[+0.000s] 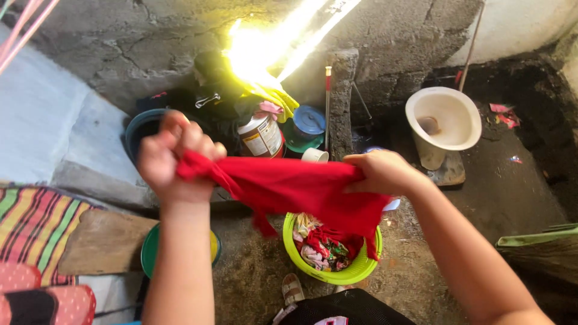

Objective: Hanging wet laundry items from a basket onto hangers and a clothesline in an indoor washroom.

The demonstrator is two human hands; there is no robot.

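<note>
A red cloth (295, 189) is stretched between both my hands at mid-frame. My left hand (171, 156) is fisted on its left end, raised slightly. My right hand (379, 171) pinches its right end. The cloth's lower edge hangs down into a lime-green basket (361, 271) that stands on the concrete floor below and holds several bunched colourful clothes (319, 247).
A green basin (149, 253) sits under my left forearm beside a wooden plank (102, 241) and striped cloth (33, 225). Behind are a dark tub (141, 129), a jar (262, 137), a blue lidded container (308, 122), yellow gloves (280, 96). A white toilet bowl (442, 120) stands right.
</note>
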